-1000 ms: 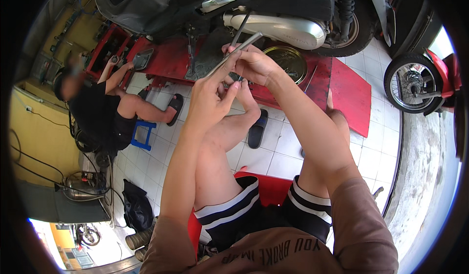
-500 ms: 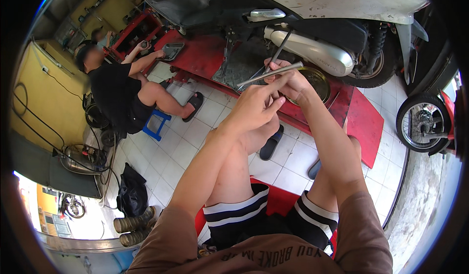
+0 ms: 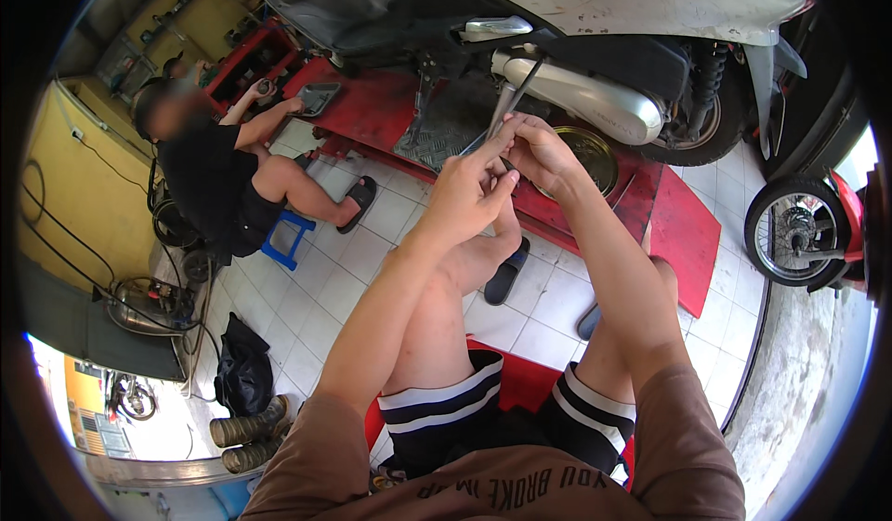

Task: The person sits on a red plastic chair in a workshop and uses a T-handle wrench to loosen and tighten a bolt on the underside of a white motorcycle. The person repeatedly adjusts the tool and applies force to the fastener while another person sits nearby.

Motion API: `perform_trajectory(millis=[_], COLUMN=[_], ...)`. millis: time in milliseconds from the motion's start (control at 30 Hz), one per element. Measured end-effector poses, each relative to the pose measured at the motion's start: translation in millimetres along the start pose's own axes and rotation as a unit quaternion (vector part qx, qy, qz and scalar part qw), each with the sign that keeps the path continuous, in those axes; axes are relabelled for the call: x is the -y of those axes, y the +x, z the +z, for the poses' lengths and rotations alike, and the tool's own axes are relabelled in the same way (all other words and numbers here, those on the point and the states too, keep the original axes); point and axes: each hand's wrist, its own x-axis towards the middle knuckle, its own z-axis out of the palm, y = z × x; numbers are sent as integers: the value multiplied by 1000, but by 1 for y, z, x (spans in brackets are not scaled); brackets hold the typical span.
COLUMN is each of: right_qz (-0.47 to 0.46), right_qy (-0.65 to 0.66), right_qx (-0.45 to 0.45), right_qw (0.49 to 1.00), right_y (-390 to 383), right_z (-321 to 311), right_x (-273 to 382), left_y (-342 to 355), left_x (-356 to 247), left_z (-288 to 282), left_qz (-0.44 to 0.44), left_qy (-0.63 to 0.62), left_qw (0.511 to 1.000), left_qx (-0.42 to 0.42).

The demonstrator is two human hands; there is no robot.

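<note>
My hands meet in the middle of the view, in front of the scooter's silver engine-side cover. My left hand is closed, its fingertips at the lower end of a silver rod-shaped tool that points up and away. Just right of it, my right hand has its fingers curled around a thin dark metal rod, which slants up to the right. A small dark end shows between the hands. The fingers hide the lower parts of both tools, so their exact kind cannot be told.
A round brassy pan sits on the red platform beyond my right wrist. At left a co-worker sits on a blue stool, near a grey tray. A spoked motorcycle wheel stands at right.
The silver tool has swung from lying nearly level across my hands to standing steeply beside the dark rod. My right hand has shifted left and closer to my left hand.
</note>
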Motion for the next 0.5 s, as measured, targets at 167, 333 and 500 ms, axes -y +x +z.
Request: perform_trajectory(millis=[167,333,500], right_qz=[13,39,84], right_qy=[17,21,-84], right_qx=[24,67,106], right_qw=[999,997,987], right_y=[9,5,2], right_z=[-10,-5,1], right_x=[-1,1,4], left_y=[2,4,4], left_x=[32,37,36], left_z=[-15,-5,3], left_qz=[-52,-168,-81], left_qy=[179,250,156], left_qw=[974,953,984], left_qx=[-128,-11,33])
